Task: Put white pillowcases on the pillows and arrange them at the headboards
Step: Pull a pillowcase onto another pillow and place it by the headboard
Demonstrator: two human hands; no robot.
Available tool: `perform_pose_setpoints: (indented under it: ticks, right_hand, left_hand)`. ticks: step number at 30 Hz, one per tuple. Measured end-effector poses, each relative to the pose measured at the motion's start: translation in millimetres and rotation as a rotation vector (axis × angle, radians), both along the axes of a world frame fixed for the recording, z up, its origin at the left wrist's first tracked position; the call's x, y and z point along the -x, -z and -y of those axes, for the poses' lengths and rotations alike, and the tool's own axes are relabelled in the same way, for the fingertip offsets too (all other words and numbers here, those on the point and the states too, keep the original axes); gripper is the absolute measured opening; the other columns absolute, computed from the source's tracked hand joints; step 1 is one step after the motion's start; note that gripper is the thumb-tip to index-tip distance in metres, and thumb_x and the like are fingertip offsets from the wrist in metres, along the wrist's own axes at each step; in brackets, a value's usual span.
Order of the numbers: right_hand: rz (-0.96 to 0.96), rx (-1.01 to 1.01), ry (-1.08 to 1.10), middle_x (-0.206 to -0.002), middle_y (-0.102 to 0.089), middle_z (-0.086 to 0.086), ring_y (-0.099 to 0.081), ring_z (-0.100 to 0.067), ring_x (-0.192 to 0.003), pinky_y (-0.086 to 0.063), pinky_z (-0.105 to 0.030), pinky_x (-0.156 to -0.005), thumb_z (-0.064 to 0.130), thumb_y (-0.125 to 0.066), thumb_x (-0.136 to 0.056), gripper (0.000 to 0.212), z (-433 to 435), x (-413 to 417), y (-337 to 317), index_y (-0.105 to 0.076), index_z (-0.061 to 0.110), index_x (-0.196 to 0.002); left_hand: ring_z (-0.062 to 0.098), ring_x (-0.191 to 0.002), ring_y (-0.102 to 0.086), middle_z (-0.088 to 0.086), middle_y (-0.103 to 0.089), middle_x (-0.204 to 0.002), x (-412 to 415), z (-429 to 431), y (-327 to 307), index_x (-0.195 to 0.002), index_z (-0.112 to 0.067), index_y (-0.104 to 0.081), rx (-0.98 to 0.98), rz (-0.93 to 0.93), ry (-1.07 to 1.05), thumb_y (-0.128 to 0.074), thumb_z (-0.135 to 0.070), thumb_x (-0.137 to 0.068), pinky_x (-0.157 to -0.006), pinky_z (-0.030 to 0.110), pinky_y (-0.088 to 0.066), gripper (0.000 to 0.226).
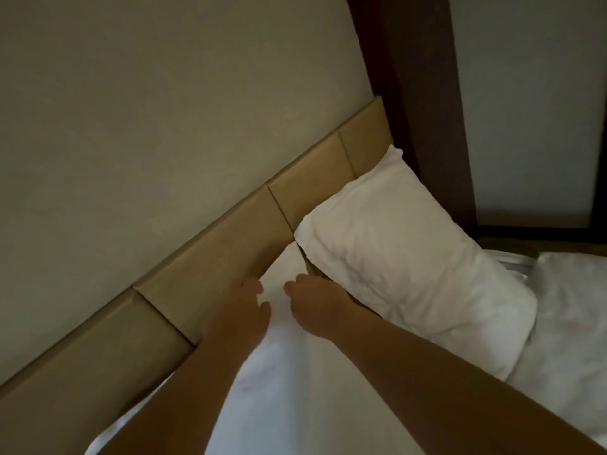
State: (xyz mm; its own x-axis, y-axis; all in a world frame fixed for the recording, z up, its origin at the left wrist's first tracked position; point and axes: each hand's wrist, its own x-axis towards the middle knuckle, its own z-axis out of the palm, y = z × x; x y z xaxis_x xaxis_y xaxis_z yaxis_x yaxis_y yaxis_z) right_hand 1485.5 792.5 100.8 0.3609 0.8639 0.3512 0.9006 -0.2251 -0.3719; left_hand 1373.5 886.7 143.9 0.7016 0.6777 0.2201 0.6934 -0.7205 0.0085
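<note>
With one cased pillow [407,267] already at the headboard [230,224], both hands, left [241,315] and right [315,305], press loosely open on a second pillow [295,389] at 6 o'clock, likely needing a push toward 11.

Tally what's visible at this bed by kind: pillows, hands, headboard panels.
Pillows: 2, the far pillow against the headboard and the near pillow under the hands
Hands: 2, left hand, right hand
Headboard panels: 5
Total: 9

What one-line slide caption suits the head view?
Both hands, left hand and right hand, press a white pillow toward the tan headboard, beside another cased pillow.
</note>
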Motion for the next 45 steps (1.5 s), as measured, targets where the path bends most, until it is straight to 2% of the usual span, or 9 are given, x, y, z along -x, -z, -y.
perform_pose_setpoints:
  ticks: [6,13,17,23,26,29,35,42,45]
  right_hand:
    - [-0.066,0.081,0.012,-0.120,-0.057,-0.013,-0.060,-0.029,-0.107,-0.050,-0.039,-0.089,0.018,-0.041,-0.100,0.061,-44.6,-13.6,-1.3,-0.010,0.021,-0.152]
    - [-0.012,0.176,-0.011,-0.123,-0.058,-0.014,-0.058,-0.029,-0.113,-0.044,-0.039,-0.096,0.016,-0.044,-0.099,0.028,-59.4,-13.0,-9.9,-0.044,0.006,-0.125]
    - [0.088,0.036,0.080,-0.118,-0.061,-0.011,-0.062,-0.029,-0.107,-0.046,-0.037,-0.086,0.013,-0.042,-0.099,0.022,-59.7,-11.5,-32.6,-0.047,0.006,-0.119]
    - [0.058,0.017,0.084,-0.118,-0.059,-0.012,-0.063,-0.031,-0.103,-0.043,-0.035,-0.070,0.009,-0.045,-0.096,0.026,-56.9,-11.1,-39.5,-0.043,0.008,-0.122]
    - [0.057,0.015,0.070,-0.118,-0.058,-0.012,-0.062,-0.033,-0.101,-0.040,-0.036,-0.066,0.011,-0.045,-0.095,0.044,-41.3,-9.8,-18.0,-0.033,0.014,-0.137]
    - [0.039,-0.005,0.160,-0.115,-0.061,-0.011,-0.064,-0.032,-0.100,-0.046,-0.038,-0.069,0.015,-0.039,-0.098,0.036,-18.1,-16.8,13.8,-0.037,0.015,-0.134]
    - [-0.090,0.427,0.279,-0.124,-0.056,-0.008,-0.055,-0.028,-0.117,-0.045,-0.038,-0.093,0.016,-0.038,-0.099,0.029,61.4,-56.6,109.5,-0.052,0.013,-0.125]
    - [-0.199,0.677,0.361,-0.129,-0.050,-0.006,-0.052,-0.026,-0.119,-0.043,-0.035,-0.095,0.019,-0.039,-0.098,0.032,123.5,-66.8,196.9,-0.045,0.016,-0.129]
    - [-0.204,0.675,0.372,-0.127,-0.052,-0.006,-0.054,-0.025,-0.116,-0.044,-0.034,-0.092,0.024,-0.037,-0.099,0.030,121.1,-72.4,210.4,-0.045,0.016,-0.127]
  left_hand:
    - [0.015,-0.085,-0.057,-0.002,-0.060,-0.098,-22.1,-37.7,21.3,-0.112,-0.018,-0.054,0.021,0.076,-0.105,-0.046,-0.039,-0.096,-0.076,0.032,-0.049,0.027]
    - [0.015,-0.073,-0.053,0.001,-0.058,-0.082,-27.5,-41.0,24.8,-0.090,-0.011,-0.059,0.018,0.014,-0.129,-0.040,-0.026,-0.099,-0.065,0.029,-0.042,0.026]
    - [0.020,-0.085,-0.054,0.013,-0.063,-0.108,-39.0,-40.6,6.0,-0.105,-0.003,-0.058,-0.120,0.071,-0.117,-0.038,-0.019,-0.101,-0.073,0.028,-0.039,0.026]
    - [0.031,-0.100,-0.061,0.019,-0.063,-0.113,-35.6,-42.1,-4.6,-0.117,-0.001,-0.056,-0.057,0.040,-0.087,-0.040,-0.018,-0.100,-0.082,0.038,-0.046,0.028]
    - [0.026,-0.083,-0.053,0.022,-0.058,-0.110,-25.2,-28.7,12.5,-0.113,-0.002,-0.053,-0.052,0.183,0.024,-0.047,-0.015,-0.096,-0.068,0.037,-0.040,0.022]
    - [0.019,-0.070,-0.042,0.016,-0.056,-0.100,-25.9,-5.4,33.8,-0.104,-0.007,-0.054,-0.162,0.292,0.186,-0.058,-0.019,-0.089,-0.058,0.032,-0.034,0.019]
    - [0.024,-0.057,-0.054,0.009,-0.055,-0.093,-56.3,64.1,106.1,-0.096,-0.014,-0.057,-0.158,-0.021,0.436,-0.067,-0.017,-0.074,-0.050,0.028,-0.034,0.024]
    - [0.019,-0.101,-0.055,0.001,-0.043,-0.127,-68.3,110.1,193.8,-0.119,-0.023,-0.046,0.023,-0.215,0.493,-0.050,-0.023,-0.090,-0.083,0.030,-0.042,0.029]
    - [0.020,-0.106,-0.056,0.001,-0.047,-0.127,-84.4,106.3,206.8,-0.119,-0.022,-0.049,0.143,-0.243,0.448,-0.048,-0.022,-0.092,-0.088,0.030,-0.044,0.027]
